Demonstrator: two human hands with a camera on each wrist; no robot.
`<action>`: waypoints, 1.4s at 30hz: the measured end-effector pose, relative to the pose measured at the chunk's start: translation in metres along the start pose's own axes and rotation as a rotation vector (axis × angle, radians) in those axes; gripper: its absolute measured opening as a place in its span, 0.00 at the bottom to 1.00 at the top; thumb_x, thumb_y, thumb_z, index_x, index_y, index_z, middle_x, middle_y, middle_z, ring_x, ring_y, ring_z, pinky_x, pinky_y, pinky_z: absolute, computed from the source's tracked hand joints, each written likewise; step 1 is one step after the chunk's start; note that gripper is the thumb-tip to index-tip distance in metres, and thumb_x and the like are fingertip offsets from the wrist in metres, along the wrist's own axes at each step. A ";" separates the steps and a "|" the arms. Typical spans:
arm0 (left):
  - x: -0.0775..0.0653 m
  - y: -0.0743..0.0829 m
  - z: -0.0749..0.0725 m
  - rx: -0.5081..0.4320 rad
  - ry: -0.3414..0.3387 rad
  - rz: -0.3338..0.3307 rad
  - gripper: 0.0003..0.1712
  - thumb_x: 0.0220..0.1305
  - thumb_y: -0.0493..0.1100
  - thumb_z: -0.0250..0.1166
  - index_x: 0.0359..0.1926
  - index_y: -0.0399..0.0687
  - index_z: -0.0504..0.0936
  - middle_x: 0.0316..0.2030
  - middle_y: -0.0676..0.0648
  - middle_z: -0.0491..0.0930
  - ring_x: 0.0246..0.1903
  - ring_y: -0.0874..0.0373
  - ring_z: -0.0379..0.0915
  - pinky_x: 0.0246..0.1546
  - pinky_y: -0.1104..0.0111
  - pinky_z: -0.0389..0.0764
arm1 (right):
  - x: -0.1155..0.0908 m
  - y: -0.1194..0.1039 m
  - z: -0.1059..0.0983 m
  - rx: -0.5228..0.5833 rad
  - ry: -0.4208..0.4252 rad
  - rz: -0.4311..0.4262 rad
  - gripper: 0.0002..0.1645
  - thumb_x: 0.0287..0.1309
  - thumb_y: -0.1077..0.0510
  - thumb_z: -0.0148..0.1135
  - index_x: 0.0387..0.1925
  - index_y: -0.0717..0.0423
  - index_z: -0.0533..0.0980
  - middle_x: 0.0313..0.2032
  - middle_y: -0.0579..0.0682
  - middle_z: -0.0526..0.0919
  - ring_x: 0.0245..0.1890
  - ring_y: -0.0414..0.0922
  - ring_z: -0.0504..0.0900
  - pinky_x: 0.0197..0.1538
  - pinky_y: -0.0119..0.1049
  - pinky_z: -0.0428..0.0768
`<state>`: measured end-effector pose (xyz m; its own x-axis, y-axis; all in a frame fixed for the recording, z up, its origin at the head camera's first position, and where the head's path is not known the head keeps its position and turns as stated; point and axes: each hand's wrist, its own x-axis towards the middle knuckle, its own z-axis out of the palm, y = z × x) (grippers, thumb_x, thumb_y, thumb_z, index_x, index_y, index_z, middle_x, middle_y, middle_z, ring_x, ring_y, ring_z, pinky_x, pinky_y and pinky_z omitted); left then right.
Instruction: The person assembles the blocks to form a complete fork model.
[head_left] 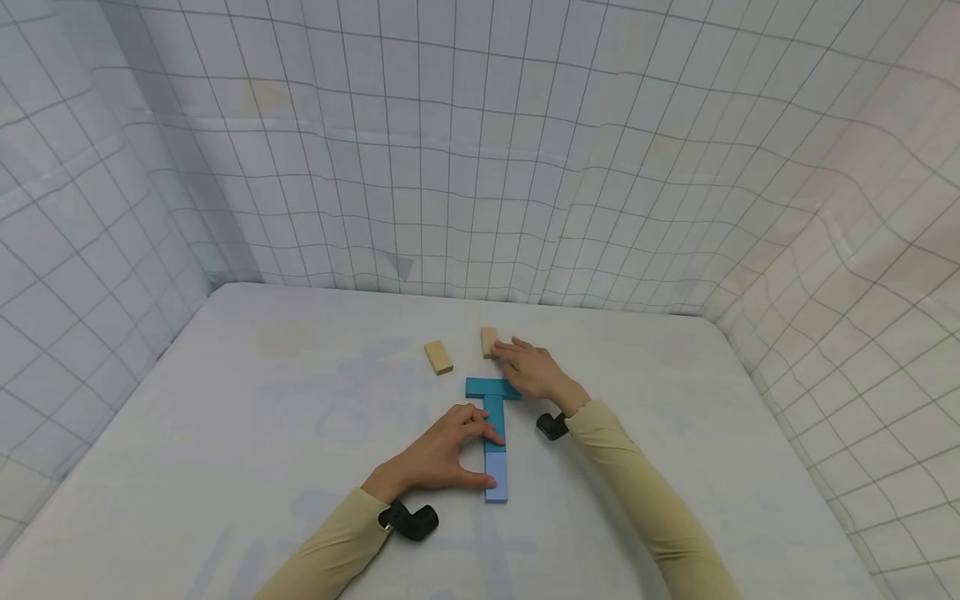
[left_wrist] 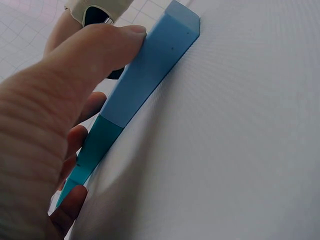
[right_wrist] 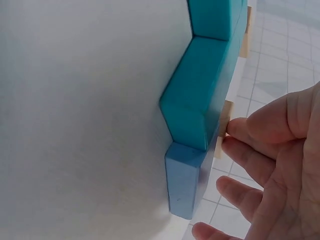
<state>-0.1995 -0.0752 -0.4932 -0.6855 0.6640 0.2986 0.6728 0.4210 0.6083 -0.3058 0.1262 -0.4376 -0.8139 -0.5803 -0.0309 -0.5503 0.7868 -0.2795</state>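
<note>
A light blue block (head_left: 496,477) lies end to end with a teal block (head_left: 493,421), and a second teal block (head_left: 486,387) crosses their far end. My left hand (head_left: 442,450) rests over this row, its thumb at the light blue block and its fingers around the teal one. My right hand (head_left: 532,372) reaches past the crosswise block, fingertips at a small wooden block (head_left: 488,340). In the right wrist view another blue block (right_wrist: 182,180) sits by the crosswise block's right end; my right hand hides it in the head view.
A second wooden block (head_left: 438,357) lies to the left of the first. White table surface (head_left: 262,433) extends around the blocks, with gridded white sheeting (head_left: 465,167) behind and at both sides. Each wrist bears a black device (head_left: 414,522).
</note>
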 end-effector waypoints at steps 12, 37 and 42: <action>0.001 -0.001 0.001 0.010 0.010 0.022 0.29 0.49 0.65 0.70 0.51 0.62 0.78 0.53 0.56 0.66 0.57 0.59 0.58 0.58 0.60 0.64 | -0.005 0.000 -0.002 -0.047 -0.008 -0.011 0.25 0.69 0.62 0.41 0.66 0.57 0.66 0.65 0.53 0.66 0.68 0.55 0.57 0.61 0.59 0.59; 0.001 0.000 0.000 0.003 -0.005 -0.011 0.29 0.50 0.65 0.70 0.51 0.62 0.79 0.54 0.56 0.65 0.59 0.59 0.57 0.59 0.59 0.62 | -0.015 -0.004 0.000 -0.062 0.002 -0.025 0.24 0.70 0.61 0.44 0.65 0.56 0.68 0.64 0.53 0.68 0.67 0.55 0.59 0.61 0.59 0.60; 0.001 0.000 0.001 0.005 -0.007 -0.015 0.29 0.49 0.66 0.70 0.51 0.62 0.79 0.54 0.56 0.65 0.59 0.59 0.56 0.59 0.59 0.62 | -0.017 -0.005 -0.001 -0.050 -0.003 -0.030 0.24 0.69 0.62 0.43 0.65 0.56 0.68 0.64 0.53 0.68 0.67 0.56 0.59 0.61 0.59 0.59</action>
<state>-0.1998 -0.0740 -0.4933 -0.6936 0.6620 0.2839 0.6638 0.4344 0.6088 -0.2891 0.1323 -0.4346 -0.7964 -0.6042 -0.0257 -0.5831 0.7785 -0.2320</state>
